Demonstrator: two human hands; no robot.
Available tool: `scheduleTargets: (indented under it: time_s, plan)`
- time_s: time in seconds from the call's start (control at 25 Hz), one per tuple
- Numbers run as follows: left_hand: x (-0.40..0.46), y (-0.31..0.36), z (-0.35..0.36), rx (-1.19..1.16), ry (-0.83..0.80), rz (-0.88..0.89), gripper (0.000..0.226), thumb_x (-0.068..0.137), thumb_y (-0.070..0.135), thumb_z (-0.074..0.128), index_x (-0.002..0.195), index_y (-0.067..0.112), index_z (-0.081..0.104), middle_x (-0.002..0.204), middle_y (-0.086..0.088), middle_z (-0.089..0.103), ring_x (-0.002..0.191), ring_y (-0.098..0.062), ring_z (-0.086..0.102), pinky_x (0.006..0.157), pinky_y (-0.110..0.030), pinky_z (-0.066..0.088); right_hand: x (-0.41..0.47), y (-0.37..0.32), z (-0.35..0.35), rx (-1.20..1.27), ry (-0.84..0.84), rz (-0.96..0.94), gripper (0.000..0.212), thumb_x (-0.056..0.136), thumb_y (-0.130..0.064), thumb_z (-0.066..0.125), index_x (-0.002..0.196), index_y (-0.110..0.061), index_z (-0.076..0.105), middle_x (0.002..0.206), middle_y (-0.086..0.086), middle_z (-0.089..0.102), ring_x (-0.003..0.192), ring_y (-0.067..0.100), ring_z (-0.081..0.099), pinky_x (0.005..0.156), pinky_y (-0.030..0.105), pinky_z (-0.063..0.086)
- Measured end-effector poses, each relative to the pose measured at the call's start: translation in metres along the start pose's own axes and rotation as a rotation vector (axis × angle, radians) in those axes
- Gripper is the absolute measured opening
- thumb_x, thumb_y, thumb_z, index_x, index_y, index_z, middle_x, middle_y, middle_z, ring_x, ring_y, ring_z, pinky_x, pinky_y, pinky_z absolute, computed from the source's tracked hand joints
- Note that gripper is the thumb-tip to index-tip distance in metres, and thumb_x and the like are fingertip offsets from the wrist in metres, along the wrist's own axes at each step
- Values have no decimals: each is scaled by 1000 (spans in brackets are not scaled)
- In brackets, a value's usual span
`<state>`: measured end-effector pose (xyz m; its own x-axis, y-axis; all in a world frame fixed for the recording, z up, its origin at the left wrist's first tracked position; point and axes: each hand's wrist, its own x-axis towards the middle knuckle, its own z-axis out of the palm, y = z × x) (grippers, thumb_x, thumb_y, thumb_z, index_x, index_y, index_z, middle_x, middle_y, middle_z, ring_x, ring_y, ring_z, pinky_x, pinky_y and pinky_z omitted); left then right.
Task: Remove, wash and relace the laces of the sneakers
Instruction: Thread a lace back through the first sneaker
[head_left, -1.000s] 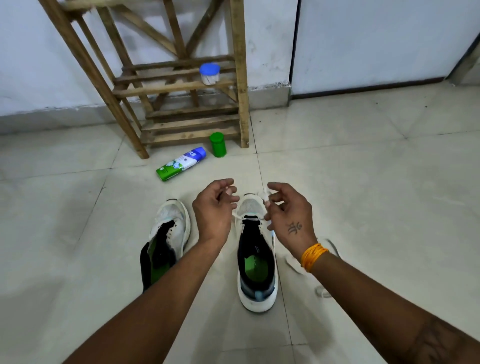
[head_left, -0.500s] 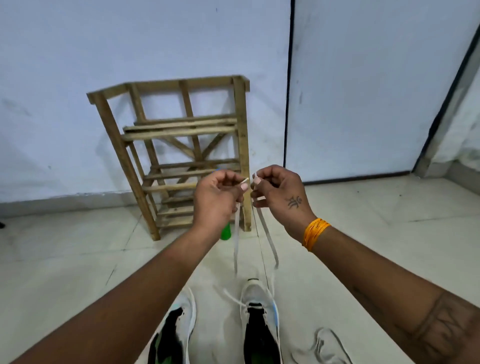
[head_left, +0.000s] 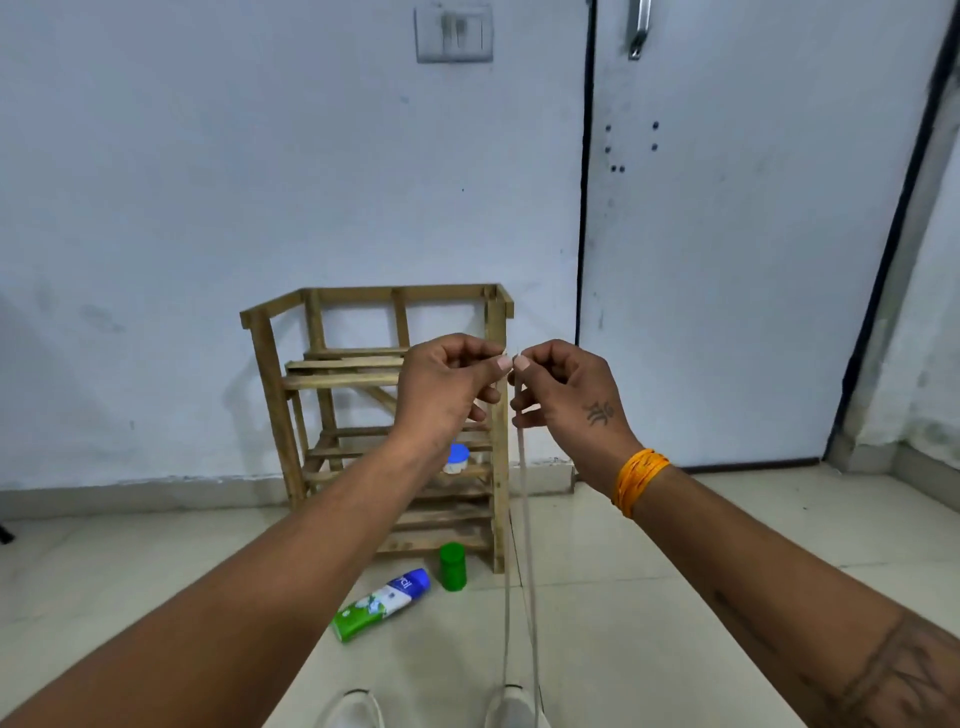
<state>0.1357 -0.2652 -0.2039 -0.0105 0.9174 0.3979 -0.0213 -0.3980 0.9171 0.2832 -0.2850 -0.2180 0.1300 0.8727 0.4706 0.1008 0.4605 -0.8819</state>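
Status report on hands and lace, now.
Left hand and right hand raised, each pinching a lace end. Both strands hang taut down to the right sneaker. Nothing in the way.

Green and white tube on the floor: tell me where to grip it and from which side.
Grip the tube across its round middle, from above. It lies flat on the tiles, blue cap toward the green container; its long sides are clear, and its flat crimped end offers less to hold.
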Motion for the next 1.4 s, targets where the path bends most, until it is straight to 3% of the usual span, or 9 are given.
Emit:
scheduleTargets:
  time_s: [0.16,0.48,0.72,0.88,1.04,1.2,1.4]
  plan:
    - [4,14,2,-2,-29,-21,12,83,11,82,90,11,73,90,-17,75,67,-19,67,53,-30,48,4,-13,0,-33,23,-13,12,100,-15,63,95,-8,70,87,19,71,67,18,68,58,34,60]
    - [5,17,1,-30,-65,-46,10,82,14,83,85,13,74,90,-14,76,70,-22,70,51,-29,47,4,-19,-5,-40,39,-6,10,94,-23,73,92,-14,76,86,8,72,60,11,61,52,26,51]
    - [-4,-5,-3,-18,-65,-81,8,87,4,78,91,4,71,93,-22,76,69,-26,74,54,-30,58,-9,1,-3,-145,22,-10,10,94,-20,70,87,-14,73,81,3,70,59,19,67,48,33,54]
    - [-20,-56,-14,66,-79,-118,10,87,0,77,94,1,70,84,-22,75,70,-27,73,58,-31,61,-33,52,-11,-173,-35,94,9,97,-16,65,92,-10,70,90,6,74,64,27,74,50,34,55]
    - [-51,-137,-24,181,-80,-225,10,87,-4,75,87,5,70,68,-8,72,63,-19,70,59,-30,59,-76,132,-24,-159,-61,264,10,99,-11,63,92,-9,71,87,8,75,68,32,74,51,32,55]
    - [-97,-226,-38,284,-67,-360,9,86,-3,76,84,6,73,72,-13,71,68,-24,71,65,-35,60,-130,217,-35,-106,-92,475,10,100,-8,60,97,-6,69,91,15,74,69,35,75,52,35,56]
    - [-167,-322,-50,469,-64,-534,10,83,0,76,77,8,74,71,-16,73,61,-23,70,57,-35,59,-198,302,-36,-190,-118,619,12,98,-6,58,91,-7,68,91,17,73,69,33,75,51,32,55]
